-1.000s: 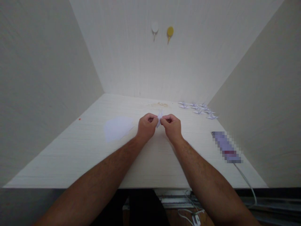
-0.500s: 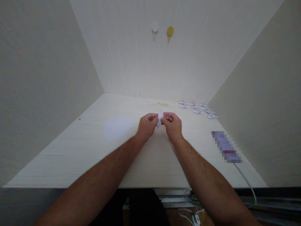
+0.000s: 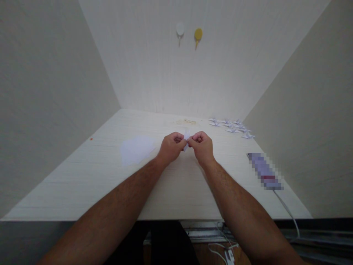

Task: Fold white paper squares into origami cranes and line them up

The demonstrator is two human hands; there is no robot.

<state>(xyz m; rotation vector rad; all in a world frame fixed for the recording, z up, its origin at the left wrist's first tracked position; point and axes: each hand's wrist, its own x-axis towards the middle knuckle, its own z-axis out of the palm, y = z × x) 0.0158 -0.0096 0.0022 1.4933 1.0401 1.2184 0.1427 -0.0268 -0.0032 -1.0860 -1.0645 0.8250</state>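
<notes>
A small folded piece of white paper [image 3: 186,137] is held up over the middle of the white table [image 3: 176,198]. My left hand [image 3: 172,145] pinches its left side between thumb and fingers. From the right, my right hand [image 3: 202,144] grips the same paper, its thumb tip close to the left thumb. The fingertips cover part of the folds. Several folded white paper cranes [image 3: 233,126] stand grouped at the back right of the table. White paper sheets [image 3: 138,149] lie flat to the left of my left hand.
A blurred-out flat device [image 3: 264,171] lies near the right edge, with a white cable [image 3: 288,211] running off the table. Walls enclose the back and both sides. A white hook [image 3: 180,29] and a yellow hook [image 3: 198,34] are on the back wall. A small orange bit [image 3: 91,139] lies at left.
My right fingers have curled in and drawn slightly back from the paper's upper part. Both hands still grip it. The whole view has shifted slightly.
</notes>
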